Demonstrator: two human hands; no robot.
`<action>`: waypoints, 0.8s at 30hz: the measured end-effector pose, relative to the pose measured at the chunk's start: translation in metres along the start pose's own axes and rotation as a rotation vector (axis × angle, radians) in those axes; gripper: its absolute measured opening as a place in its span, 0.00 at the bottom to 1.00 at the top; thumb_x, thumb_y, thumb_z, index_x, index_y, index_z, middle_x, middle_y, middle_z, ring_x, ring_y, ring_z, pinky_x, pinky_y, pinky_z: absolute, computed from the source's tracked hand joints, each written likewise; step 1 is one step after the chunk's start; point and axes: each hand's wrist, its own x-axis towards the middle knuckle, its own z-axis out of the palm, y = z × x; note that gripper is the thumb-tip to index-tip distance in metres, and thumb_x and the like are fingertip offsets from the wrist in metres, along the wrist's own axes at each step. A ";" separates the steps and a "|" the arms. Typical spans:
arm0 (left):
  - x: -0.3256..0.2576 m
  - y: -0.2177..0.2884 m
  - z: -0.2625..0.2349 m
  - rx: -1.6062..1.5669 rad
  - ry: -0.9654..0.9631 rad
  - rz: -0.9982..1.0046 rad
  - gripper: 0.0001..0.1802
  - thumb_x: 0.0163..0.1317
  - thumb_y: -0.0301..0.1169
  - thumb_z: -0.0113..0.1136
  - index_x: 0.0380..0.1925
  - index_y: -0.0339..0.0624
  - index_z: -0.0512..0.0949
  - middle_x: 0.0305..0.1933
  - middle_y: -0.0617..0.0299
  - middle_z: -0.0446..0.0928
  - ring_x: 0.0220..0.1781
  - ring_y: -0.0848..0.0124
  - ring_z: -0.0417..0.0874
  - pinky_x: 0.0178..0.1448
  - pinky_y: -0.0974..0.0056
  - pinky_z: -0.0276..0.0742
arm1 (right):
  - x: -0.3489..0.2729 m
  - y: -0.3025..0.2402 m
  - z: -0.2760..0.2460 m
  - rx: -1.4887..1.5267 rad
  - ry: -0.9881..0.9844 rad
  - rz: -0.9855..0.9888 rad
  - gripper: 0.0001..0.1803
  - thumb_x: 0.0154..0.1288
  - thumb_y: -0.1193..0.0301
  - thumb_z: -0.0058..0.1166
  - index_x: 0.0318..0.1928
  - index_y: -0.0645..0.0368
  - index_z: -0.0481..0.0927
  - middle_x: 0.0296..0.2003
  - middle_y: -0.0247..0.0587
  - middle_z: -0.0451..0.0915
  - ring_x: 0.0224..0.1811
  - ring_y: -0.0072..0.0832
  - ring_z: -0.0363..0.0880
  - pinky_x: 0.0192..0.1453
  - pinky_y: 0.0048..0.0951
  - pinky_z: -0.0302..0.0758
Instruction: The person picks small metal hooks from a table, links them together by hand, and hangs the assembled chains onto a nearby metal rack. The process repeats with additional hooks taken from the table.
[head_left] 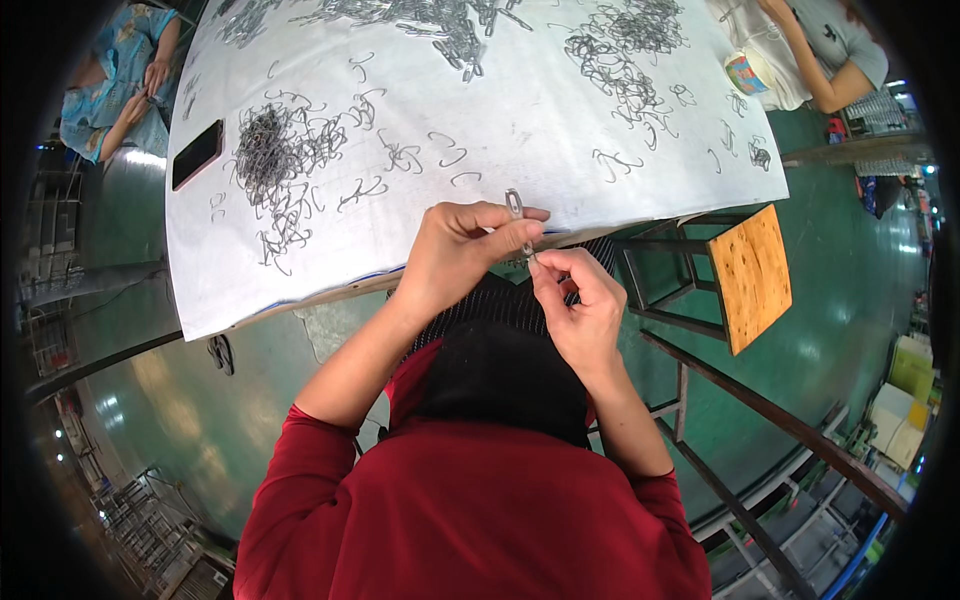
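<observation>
Metal link (pixel 514 203) — grey, slotted — pinched by left hand (pixel 458 248), right hand (pixel 582 302) pressed together below

The floor (pixel 200 440) is green and glossy, w/ white light spots (pixel 110 408) reflected on it. A white-covered surface (pixel 540 120) fills the upper ctr. Near its R edge is a stool (pixel 752 280) w/ wooden seat and dark metal legs. Dark bars (pixel 770 422) cross lower R; metal racks (pixel 140 520), lower L, look blurred.
</observation>
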 end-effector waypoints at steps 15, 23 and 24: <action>-0.022 -0.014 -0.007 0.236 0.132 0.407 0.10 0.57 0.29 0.67 0.40 0.42 0.86 0.35 0.56 0.83 0.34 0.65 0.82 0.38 0.63 0.79 | 0.068 0.024 0.007 -0.083 -0.213 0.079 0.06 0.65 0.76 0.56 0.41 0.62 0.82 0.30 0.36 0.80 0.28 0.20 0.75 0.30 0.21 0.71; -0.027 -0.045 -0.014 0.249 0.050 0.405 0.13 0.61 0.32 0.63 0.45 0.39 0.83 0.38 0.56 0.82 0.40 0.60 0.82 0.46 0.60 0.79 | 0.198 0.047 0.156 -0.336 -0.576 -0.210 0.07 0.63 0.69 0.57 0.37 0.58 0.82 0.34 0.42 0.83 0.36 0.39 0.82 0.41 0.37 0.76; -0.026 -0.046 -0.015 0.251 0.043 0.402 0.13 0.62 0.32 0.63 0.45 0.39 0.83 0.38 0.56 0.82 0.40 0.60 0.82 0.47 0.60 0.79 | 0.208 0.044 0.171 -0.406 -0.585 -0.159 0.07 0.62 0.68 0.58 0.36 0.58 0.82 0.35 0.43 0.83 0.37 0.39 0.82 0.42 0.38 0.76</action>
